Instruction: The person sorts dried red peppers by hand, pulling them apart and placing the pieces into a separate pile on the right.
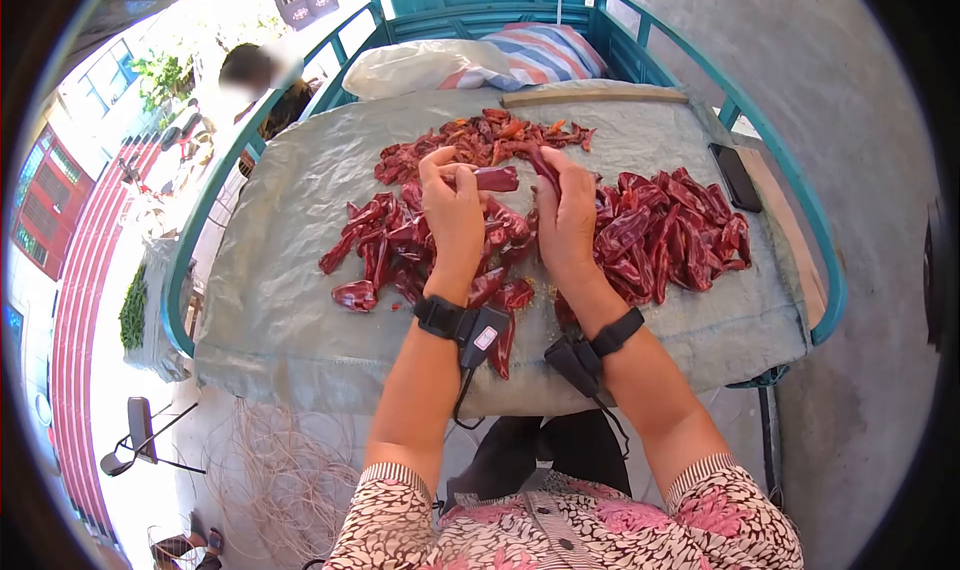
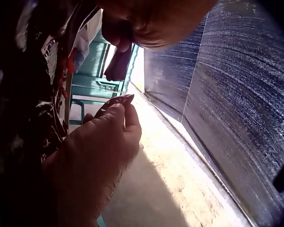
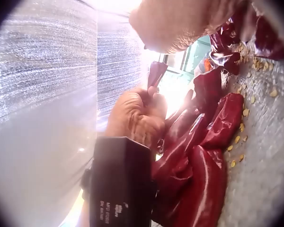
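Note:
Dried dark red peppers lie in heaps on a grey-green woven sheet. The left hand, above the left heap, holds a red pepper between thumb and fingers, its broad end pointing right in the head view. Just right of it, the right hand pinches another dark pepper. The hands are apart. Behind them lies a flatter pile of orange-red pieces.
Another pepper heap lies right of the right hand. A phone rests near the right edge. Behind are a wooden strip, a pale sack and a striped sack. Teal rails flank the sheet; pale seeds are scattered.

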A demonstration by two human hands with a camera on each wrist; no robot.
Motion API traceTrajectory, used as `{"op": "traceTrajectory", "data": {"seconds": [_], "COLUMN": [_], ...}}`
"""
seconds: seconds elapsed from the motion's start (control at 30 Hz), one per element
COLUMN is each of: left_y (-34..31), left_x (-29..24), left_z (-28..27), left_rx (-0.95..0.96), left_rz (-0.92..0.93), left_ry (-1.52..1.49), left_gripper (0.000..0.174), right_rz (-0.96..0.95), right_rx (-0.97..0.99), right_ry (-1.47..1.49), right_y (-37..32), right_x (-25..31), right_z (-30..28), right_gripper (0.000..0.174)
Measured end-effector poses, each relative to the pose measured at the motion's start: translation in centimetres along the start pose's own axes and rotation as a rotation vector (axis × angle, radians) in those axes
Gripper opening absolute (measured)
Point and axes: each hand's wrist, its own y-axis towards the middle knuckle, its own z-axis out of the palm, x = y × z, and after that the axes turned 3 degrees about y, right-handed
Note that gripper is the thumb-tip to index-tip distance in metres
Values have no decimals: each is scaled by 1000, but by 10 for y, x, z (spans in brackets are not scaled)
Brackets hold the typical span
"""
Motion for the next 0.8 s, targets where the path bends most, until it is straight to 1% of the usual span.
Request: {"op": "traceTrajectory", "data": {"seconds": [0.03, 0.1, 0.13, 0.17, 0.23, 0.27, 0.33, 0.37, 0.4, 0.43, 0.47, 0.5, 0.53, 0.57, 0.63, 0.67, 0.77, 0.8], "left_y": [-1, -3, 1, -1, -8, -14, -17, -17, -17, -15, -14, -14, -17, -19, -22, -24, -29, -30], "left_x": [3, 10, 17, 23, 12, 1, 2, 3, 1, 4, 8, 10, 10, 10, 12, 13, 15, 16], "left_z": [-2, -5, -6, -7, -11, -8, -8, -8, -7, -8, -8, -7, -6, -6, -7, -9, -10, -10], "left_rx": [4, 14, 6, -23, -84, -106, -97, -97, -24, 23, 71, 120, 207, 293, 475, 570, 570, 562], "left_rz": [21, 58, 131, 236, 448, 330, 357, 371, 294, 415, 536, 657, 633, 668, 742, 714, 741, 711], "left_ry": [35, 103, 154, 299, 593, 620, 660, 676, 662, 734, 805, 875, 802, 808, 823, 861, 925, 967], "left_gripper": [28, 29, 31, 32, 34, 35, 36, 36, 34, 33, 32, 30, 29, 32, 37, 44, 48, 47], "right_rz": [21, -14, -30, -17, 6, -21, -76, -17, 38, 92, 97, 84, 70, 57, 83, 100, 149, 144], "right_rx": [-34, -85, -106, -53, 53, 73, 109, 78, 48, 16, 16, 65, 111, 155, 76, 37, -62, -84], "right_ry": [-6, -65, -97, -41, 78, 43, -26, -143, -263, -384, -438, -483, -528, -574, -448, -384, -133, -79], "right_y": [1, 3, 3, 1, 1, 2, 5, 4, 3, 4, 0, -2, -4, -4, -1, -1, -2, -3], "right_x": [0, -3, -5, -7, -8, -10, -14, -14, -15, -15, -24, -25, -24, -23, -18, -16, -21, -22], "right_z": [0, 1, 1, 1, 3, 4, -2, -6, -11, -15, -12, -12, -11, -11, -11, -11, -10, -9], "right_gripper": [35, 34, 33, 34, 34, 35, 35, 36, 37, 37, 38, 39, 40, 41, 42, 43, 45, 45]}}
